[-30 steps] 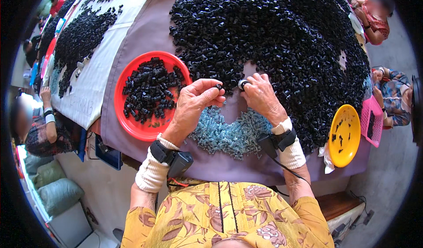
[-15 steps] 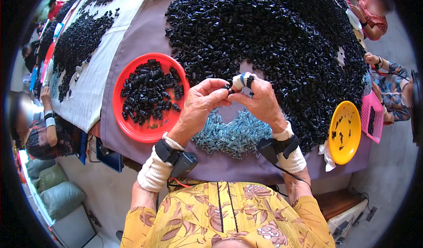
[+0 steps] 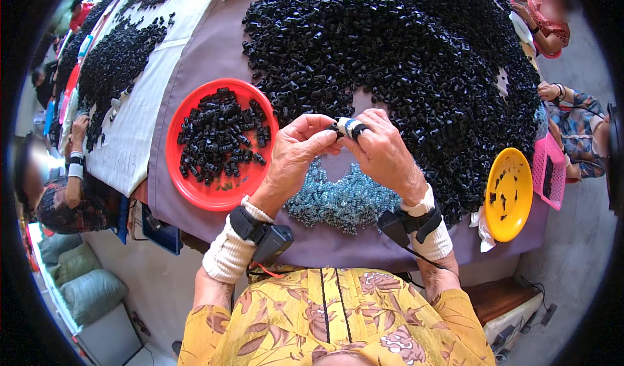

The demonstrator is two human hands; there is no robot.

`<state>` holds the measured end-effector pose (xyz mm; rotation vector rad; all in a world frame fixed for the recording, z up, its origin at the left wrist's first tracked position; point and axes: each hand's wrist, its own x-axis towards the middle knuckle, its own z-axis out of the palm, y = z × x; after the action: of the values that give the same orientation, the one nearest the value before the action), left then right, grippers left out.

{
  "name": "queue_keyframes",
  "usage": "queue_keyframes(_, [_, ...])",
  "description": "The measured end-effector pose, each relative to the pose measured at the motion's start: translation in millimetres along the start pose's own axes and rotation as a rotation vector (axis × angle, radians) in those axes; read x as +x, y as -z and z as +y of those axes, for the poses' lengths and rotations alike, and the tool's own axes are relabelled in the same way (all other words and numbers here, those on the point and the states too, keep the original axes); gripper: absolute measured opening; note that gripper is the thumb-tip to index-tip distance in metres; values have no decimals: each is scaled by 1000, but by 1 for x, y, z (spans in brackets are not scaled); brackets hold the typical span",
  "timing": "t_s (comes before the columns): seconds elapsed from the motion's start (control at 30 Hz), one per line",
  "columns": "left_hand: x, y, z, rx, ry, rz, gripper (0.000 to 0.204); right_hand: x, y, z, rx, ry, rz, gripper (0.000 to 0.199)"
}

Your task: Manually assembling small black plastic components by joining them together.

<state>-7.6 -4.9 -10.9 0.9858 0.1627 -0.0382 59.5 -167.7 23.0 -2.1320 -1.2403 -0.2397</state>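
Note:
Over the table, my two hands meet fingertip to fingertip. My left hand (image 3: 292, 155) pinches a small black plastic part (image 3: 334, 130) between thumb and fingers. My right hand (image 3: 389, 155) is closed against the same part, its index finger wearing a white cloth sleeve with blue and black bands (image 3: 350, 127). The fingers hide most of the part. Just below my hands lies a heap of small bluish metal springs (image 3: 344, 203). Beside my left hand sits a round red tray (image 3: 174, 161) holding many black parts. A large heap of black parts (image 3: 390, 54) spreads beyond my hands.
At the right edge stand a yellow oval tray (image 3: 517, 197) with a few black pieces and a pink basket (image 3: 554, 177). Other people's hands work along the right side and at the white-covered table (image 3: 140, 135) on the left. Dark straps with boxes circle my wrists.
My right hand has rolled, bringing its wrapped index finger down across the black part. My left hand has barely moved. A person on the left has raised a hand.

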Motion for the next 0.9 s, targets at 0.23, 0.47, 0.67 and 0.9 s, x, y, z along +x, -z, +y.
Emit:
queue_keyframes(0.23, [-1, -3, 4, -12, 0, 1, 22, 3, 9, -1, 102, -58, 154, 11])
queue_keyframes(0.47, [-2, -7, 4, 75, -30, 3, 23, 5, 7, 2, 59, -23, 138, 11])
queue_keyframes(0.67, [-3, -8, 8, 150, -39, 12, 23, 6, 3, 3, 25, 14, 145, 13])
queue_keyframes(0.9, [-3, -9, 9, 202, -44, 23, 22, 6, 3, 1, 61, 21, 134, 13])
